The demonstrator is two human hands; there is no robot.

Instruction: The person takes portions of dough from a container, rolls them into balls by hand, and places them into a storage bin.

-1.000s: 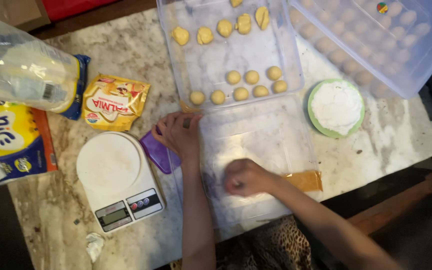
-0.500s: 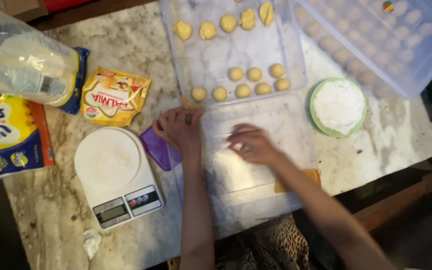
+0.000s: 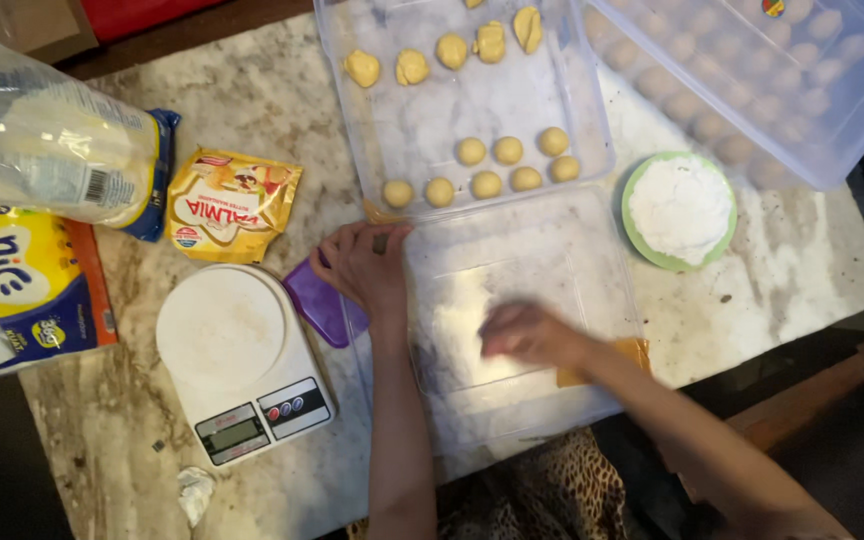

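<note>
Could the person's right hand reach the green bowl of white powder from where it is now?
Probably yes. The right hand lies on the clear tray lid, and the green bowl stands just beyond the lid's far right corner on the marble table, with nothing between them.

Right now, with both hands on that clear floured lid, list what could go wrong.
1. The right hand is blurred, moving across the clear lid; only the left hand pins its edge, so the lid might slide.
2. The green bowl of flour sits just beside the lid's far corner; a wide sweep could knock it.
3. The tray of dough balls lies close to the lid's top edge, so a shove could jostle them.
</note>
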